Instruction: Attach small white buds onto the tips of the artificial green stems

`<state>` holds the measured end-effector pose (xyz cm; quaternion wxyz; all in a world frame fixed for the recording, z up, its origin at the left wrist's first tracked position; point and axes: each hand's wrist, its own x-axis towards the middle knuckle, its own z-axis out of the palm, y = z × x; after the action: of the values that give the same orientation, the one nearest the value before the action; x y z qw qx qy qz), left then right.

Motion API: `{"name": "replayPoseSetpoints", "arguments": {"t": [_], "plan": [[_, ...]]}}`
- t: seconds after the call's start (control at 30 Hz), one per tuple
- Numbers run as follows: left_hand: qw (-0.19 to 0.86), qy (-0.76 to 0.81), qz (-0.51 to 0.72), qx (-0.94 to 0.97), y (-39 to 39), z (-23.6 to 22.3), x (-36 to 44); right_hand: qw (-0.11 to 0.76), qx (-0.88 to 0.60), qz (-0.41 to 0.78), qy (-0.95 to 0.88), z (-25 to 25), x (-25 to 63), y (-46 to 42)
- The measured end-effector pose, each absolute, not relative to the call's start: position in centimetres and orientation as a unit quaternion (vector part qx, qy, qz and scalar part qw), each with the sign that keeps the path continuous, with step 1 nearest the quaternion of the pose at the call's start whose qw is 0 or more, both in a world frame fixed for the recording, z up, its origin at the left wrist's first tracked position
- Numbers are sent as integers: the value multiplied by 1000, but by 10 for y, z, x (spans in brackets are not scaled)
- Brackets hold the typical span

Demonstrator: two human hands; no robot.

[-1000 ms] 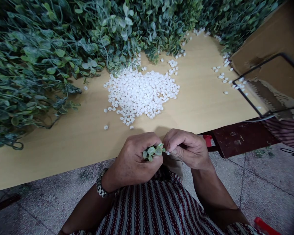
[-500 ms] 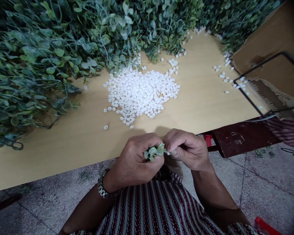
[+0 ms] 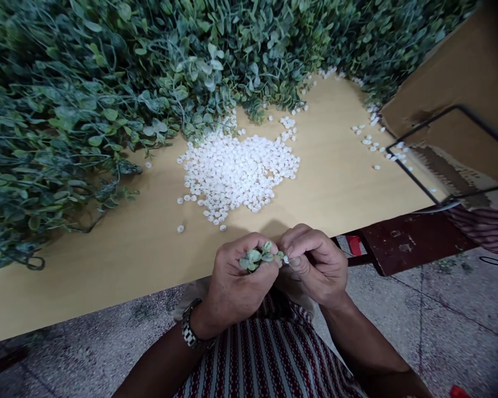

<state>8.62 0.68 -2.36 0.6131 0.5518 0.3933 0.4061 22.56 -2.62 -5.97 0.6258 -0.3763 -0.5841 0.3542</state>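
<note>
The left hand [image 3: 243, 284] clasps a leafy sprig [image 3: 254, 257] at the desk's [image 3: 124, 254] near edge, the right hand [image 3: 317, 268] pinches one white bead [image 3: 286, 259] against it, seemingly not yet seated, and many loose beads [image 3: 232, 171] lie heaped beyond.

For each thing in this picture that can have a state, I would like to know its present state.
Left hand: closed around green leaves
Green leaves: gripped, tips poking out
Right hand: pinching at a small white piece
White pile: loose, scattered at its edges
Greenery: massed together
Cardboard: torn, surface partly peeled
Wristwatch: worn on the left wrist
</note>
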Motion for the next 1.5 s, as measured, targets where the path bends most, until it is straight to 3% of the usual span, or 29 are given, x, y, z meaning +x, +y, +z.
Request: {"name": "replayPoseSetpoints", "arguments": {"t": [0.3, 0.6, 0.87, 1.13, 1.5], "plan": [[636, 370, 406, 542, 6, -27, 86, 588, -379, 375, -608, -53, 232, -22], [691, 325, 396, 509, 4, -29, 78, 553, -414, 288, -663, -46, 235, -24], [703, 325, 397, 492, 7, -37, 78, 468, -467, 195, -724, -22, 256, 2], [684, 347, 342, 543, 13, -24, 78, 393, -374, 276, -793, -3, 242, 13], [661, 331, 300, 603, 19, -17, 78, 410, -342, 258, -805, -14, 246, 12]]}}
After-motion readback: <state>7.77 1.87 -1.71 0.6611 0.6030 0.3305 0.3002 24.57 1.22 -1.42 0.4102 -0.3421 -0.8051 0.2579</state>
